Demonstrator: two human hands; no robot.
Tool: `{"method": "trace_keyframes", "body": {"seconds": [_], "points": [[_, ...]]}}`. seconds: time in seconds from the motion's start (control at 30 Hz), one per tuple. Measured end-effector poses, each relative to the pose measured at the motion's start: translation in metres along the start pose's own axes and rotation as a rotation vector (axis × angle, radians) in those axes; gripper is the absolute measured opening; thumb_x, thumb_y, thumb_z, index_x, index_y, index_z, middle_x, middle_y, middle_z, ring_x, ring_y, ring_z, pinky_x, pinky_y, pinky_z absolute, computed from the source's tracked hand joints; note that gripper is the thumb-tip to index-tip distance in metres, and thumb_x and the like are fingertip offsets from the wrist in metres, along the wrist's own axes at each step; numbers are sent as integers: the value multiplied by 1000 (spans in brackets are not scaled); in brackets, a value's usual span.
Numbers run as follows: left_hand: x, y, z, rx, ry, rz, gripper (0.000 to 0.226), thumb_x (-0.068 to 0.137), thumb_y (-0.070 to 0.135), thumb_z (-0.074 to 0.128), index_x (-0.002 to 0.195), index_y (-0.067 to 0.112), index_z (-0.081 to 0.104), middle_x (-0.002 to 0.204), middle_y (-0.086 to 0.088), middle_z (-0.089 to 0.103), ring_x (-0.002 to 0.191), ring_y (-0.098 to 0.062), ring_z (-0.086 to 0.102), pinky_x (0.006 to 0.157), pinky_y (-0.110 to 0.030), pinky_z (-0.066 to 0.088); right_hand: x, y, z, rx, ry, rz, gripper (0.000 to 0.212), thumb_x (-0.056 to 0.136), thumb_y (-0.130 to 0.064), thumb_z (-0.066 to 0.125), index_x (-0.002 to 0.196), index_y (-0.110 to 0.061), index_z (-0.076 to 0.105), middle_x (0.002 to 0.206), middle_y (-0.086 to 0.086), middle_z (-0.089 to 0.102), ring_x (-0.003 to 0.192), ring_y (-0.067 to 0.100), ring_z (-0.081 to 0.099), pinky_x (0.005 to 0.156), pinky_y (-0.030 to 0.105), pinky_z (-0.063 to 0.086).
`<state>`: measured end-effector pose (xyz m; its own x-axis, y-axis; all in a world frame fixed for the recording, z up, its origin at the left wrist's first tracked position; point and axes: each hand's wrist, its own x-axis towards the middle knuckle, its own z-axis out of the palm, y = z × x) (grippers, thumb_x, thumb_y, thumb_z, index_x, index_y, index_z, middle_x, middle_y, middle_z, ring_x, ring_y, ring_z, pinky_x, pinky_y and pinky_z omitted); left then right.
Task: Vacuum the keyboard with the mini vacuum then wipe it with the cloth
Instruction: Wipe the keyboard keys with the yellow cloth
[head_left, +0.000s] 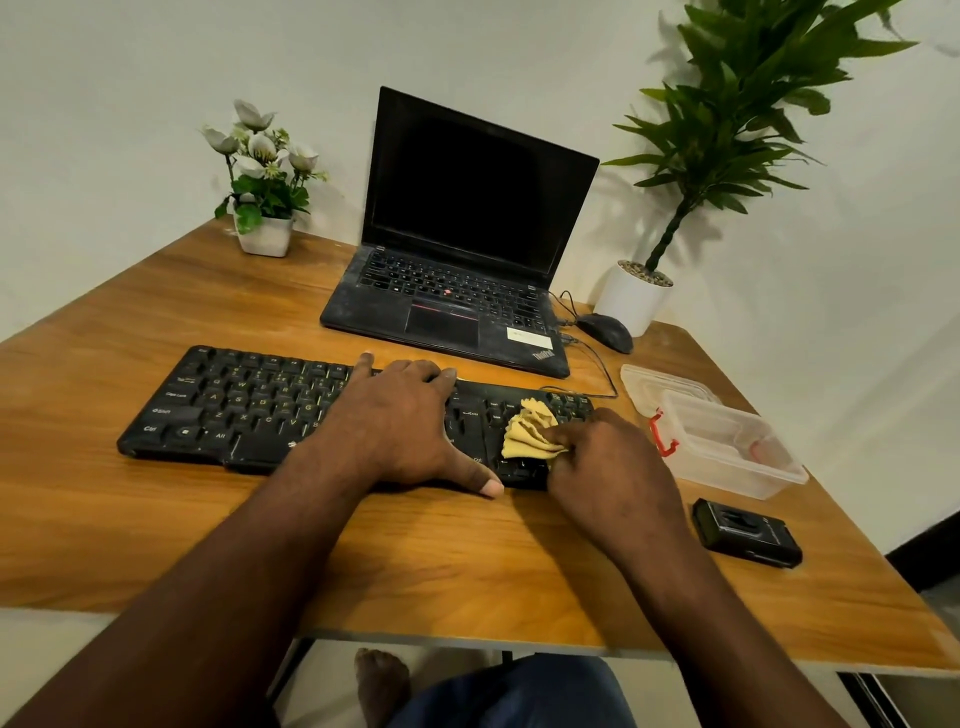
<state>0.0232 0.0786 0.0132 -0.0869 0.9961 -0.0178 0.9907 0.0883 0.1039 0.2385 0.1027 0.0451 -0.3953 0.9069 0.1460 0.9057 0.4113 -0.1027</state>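
Home office: wooden desk (156, 322), laptop (457, 249), potted plants (727, 130)

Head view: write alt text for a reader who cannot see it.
A right hand grips a crumpled yellow cloth on the right end of a black keyboard, while the left hand lies flat on its middle. The keyboard sits on a wooden table before an open laptop, with a clear plastic container and a small black device to its right.

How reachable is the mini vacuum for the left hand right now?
Probably not easily: the right hand, gripping the cloth on the keyboard, lies between the left hand and the mini vacuum.
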Motion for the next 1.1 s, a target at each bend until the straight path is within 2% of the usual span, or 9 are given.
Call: {"method": "trace_keyframes", "body": {"seconds": [0.1,0.3,0.43,0.5,0.6,0.7,0.87,1.0,1.1], "points": [[0,1,-1,-8,0,-8,154,43,114,33,165,23,11,172,-2,16,158,-25,17,126,-62,2,-2,2,-3,53,-11,12,37,95,-25,61,131,-29,69,127,2,62,97,13,59,82,32,56],[-2,1,-1,-5,-11,-1,154,43,113,34,165,22,11,172,-3,16,158,-25,16,126,-62,4,-2,-5,4,55,51,2,35,95,-27,60,128,-24,71,123,3,62,103,16,58,85,35,56],[-3,3,-2,-19,7,-7,154,43,112,34,165,21,12,172,-2,18,158,-24,18,126,-63,5,1,-14,-3,87,87,-31,32,95,-27,58,122,-24,74,117,0,63,95,13,56,75,30,50],[-3,2,-2,-22,-6,-7,154,42,112,33,165,21,12,172,-2,18,157,-24,18,126,-62,5,4,-22,-4,102,128,-55,35,96,-28,58,129,-27,70,119,-2,59,102,13,54,81,32,52],[-3,2,-2,-7,-3,6,143,55,107,39,165,21,11,172,-2,19,157,-23,18,127,-61,5,3,-44,1,-3,25,-131,38,97,-35,59,133,-27,66,124,0,55,114,17,53,93,39,55],[-2,1,-2,6,26,11,128,68,96,48,165,20,12,171,-2,20,156,-22,20,127,-61,6,-5,-52,0,-69,-19,-158,37,96,-40,60,125,-20,70,120,2,56,109,18,57,90,38,57],[-4,2,-1,9,4,13,144,55,106,45,165,21,9,172,0,17,158,-22,16,127,-61,4,-37,-31,3,-2,26,-225,35,100,-42,54,131,-32,66,124,-6,54,109,12,54,87,28,51],[-4,0,-1,3,20,17,144,53,110,34,166,24,6,173,-1,15,158,-23,14,126,-63,4,-57,8,22,87,89,-132,36,95,-34,61,131,-38,68,105,-15,51,89,4,51,70,18,40],[-4,0,1,-6,17,19,151,45,114,27,166,26,3,173,-1,14,158,-23,14,126,-63,2,-60,36,27,103,192,54,37,94,-29,63,129,-39,70,108,-13,54,89,4,51,67,13,34]]}}
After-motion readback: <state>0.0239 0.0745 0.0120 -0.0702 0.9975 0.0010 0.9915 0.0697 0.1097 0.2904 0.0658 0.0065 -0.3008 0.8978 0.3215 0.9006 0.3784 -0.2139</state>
